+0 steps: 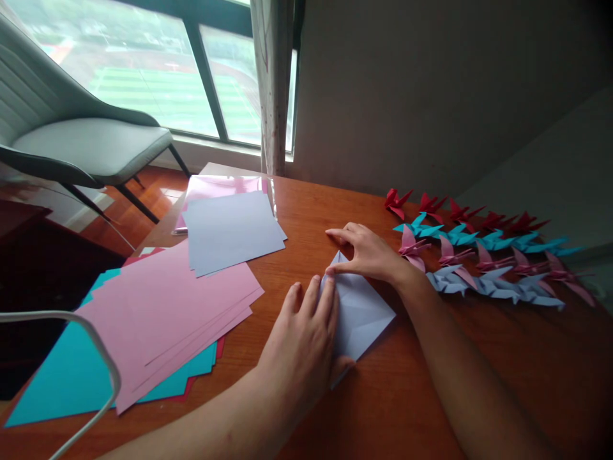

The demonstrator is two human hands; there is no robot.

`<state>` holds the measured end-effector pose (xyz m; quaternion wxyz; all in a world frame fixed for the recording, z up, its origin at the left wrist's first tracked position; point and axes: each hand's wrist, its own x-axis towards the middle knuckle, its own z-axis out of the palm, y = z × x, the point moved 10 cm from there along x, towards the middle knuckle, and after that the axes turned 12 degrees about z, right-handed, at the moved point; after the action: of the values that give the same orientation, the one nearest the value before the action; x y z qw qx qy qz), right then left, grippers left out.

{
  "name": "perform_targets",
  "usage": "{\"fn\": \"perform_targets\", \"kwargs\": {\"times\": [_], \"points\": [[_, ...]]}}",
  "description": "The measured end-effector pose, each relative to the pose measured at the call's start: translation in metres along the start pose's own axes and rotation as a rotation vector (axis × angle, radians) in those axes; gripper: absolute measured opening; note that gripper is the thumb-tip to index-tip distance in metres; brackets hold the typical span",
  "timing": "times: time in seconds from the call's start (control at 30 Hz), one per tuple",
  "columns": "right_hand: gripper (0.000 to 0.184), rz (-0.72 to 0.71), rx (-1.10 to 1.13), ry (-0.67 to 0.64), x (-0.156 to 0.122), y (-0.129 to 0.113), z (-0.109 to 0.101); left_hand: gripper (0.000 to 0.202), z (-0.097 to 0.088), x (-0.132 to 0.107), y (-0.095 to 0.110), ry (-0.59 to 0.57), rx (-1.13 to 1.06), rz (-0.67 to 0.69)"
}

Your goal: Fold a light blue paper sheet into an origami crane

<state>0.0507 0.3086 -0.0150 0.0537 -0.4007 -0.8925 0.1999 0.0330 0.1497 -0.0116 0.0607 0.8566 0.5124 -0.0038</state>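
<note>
Centrally, the left hand (304, 338) lies palm down along the left side of a folded pale blue paper (364, 313), fingers stretched forward and slightly fanned, thumb apart near the close corner; spread flat, not gripping. Right hand (371, 252) comes across the far side: thumb by the left fingertips at the paper's edge, forefinger reaching out over the tabletop, a wide gap between the 2. Nothing clasped in it.

Paper sits between the forearms, flat on the brown wooden table (393, 409), turned cornerwise, creases showing; left part hidden by the hand.

Right of the paper, beyond the right wrist: folded paper birds in 4 slanting rows. Pale blue birds (493, 284) nearest, then pink birds (488, 260), turquoise birds (460, 235), red birds (431, 206) farthest.

Left of the hands: pink sheets (177, 319) overlapping turquoise sheets (71, 377), red edges peeping out beneath. Pale blue sheets (234, 233) rest partly over the pink, also over a shiny pink packet (225, 185). White cable (112, 364) loops in at lower left.

Farther out: grey chair (90, 144), window (153, 76), patterned curtain (275, 83).
</note>
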Motion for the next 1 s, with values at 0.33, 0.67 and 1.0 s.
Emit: {"fn": "perform_targets", "kwargs": {"times": [0.33, 0.67, 1.0], "points": [[0.06, -0.038, 0.007, -0.033, 0.002, -0.013, 0.0, 0.088, 0.0, 0.001, 0.001, 0.002, 0.027, -0.001], [0.027, -0.019, 0.171, 0.118, 0.011, 0.022, -0.014, 0.085, 0.002, 0.0, 0.002, 0.006, 0.038, -0.002], [0.031, 0.02, 0.237, 0.122, 0.008, 0.024, -0.014, 0.085, 0.003, 0.0, 0.001, 0.004, 0.033, 0.0]]}}
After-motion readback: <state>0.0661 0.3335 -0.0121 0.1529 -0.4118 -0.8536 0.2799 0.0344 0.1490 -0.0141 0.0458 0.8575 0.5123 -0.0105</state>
